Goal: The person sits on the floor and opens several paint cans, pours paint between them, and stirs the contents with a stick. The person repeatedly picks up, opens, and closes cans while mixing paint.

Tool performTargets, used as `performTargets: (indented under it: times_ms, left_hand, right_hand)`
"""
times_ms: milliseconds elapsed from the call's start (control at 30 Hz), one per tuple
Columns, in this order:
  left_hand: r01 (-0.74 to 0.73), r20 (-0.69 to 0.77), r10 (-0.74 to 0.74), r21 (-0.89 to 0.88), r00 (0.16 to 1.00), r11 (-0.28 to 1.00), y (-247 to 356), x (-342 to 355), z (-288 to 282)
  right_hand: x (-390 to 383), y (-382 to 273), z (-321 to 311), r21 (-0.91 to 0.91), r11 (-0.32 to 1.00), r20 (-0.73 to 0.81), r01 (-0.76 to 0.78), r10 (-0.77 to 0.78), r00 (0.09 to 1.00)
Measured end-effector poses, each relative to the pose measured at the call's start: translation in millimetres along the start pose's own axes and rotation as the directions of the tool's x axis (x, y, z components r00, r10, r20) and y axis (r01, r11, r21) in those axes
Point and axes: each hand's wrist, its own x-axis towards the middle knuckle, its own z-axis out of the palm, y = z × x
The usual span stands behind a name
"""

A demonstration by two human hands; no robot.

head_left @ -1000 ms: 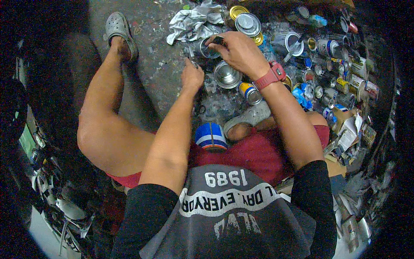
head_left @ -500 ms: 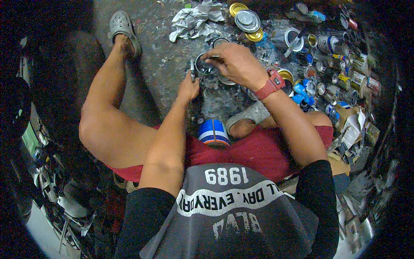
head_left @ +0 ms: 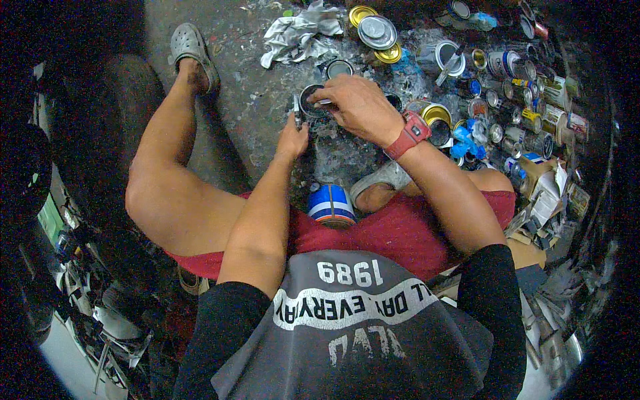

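My left hand (head_left: 293,139) is closed around a narrow, grey, blade-like tool (head_left: 297,107), held upright against the left side of a small round can (head_left: 308,112) with a dark inside. Over that can's opening, my right hand (head_left: 365,107) pinches a thin, pale, stick-like piece (head_left: 325,101). My right fingers hide part of the can's rim. Just beyond the can sits a round metal rim or lid (head_left: 339,69). A blue and white can (head_left: 331,204) with an orange band stands close to my lap.
Gold and silver lids (head_left: 377,32) lie ahead beside crumpled white cloth or paper (head_left: 301,33). An open can (head_left: 449,59) with a brush or spatula in it stands at right. Several more cans (head_left: 510,65), a blue crumpled piece (head_left: 469,140) and cardboard scraps (head_left: 543,193) crowd the right.
My right hand has shifted slightly to the right and nearer to me, still over the can. The round rim beyond it shows more fully. My left hand has barely moved.
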Motion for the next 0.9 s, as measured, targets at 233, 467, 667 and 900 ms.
performTargets:
  times_ms: [233,467,667,900]
  left_hand:
    - [-0.004,0.030,0.004,-0.001,1.000,1.000,8.6,-1.7,-4.1]
    - [0.003,0.047,-0.004,0.029,0.999,1.000,10.5,1.4,-2.5]
    - [0.003,0.037,-0.005,0.042,0.999,0.999,1.8,5.0,-1.0]
    - [-0.019,0.028,0.018,0.050,0.999,0.999,-3.6,7.6,0.8]
  right_hand:
    - [0.3,1.4,4.2,-0.026,0.999,-0.052,0.039,-0.040,0.998]
    - [2.9,1.2,-0.5,-0.042,0.999,-0.001,-0.004,0.004,1.000]
    - [5.8,-2.0,-1.4,-0.041,0.999,-0.003,0.002,-0.002,1.000]
    - [6.1,-1.1,-1.8,-0.038,0.999,0.005,0.002,-0.002,1.000]
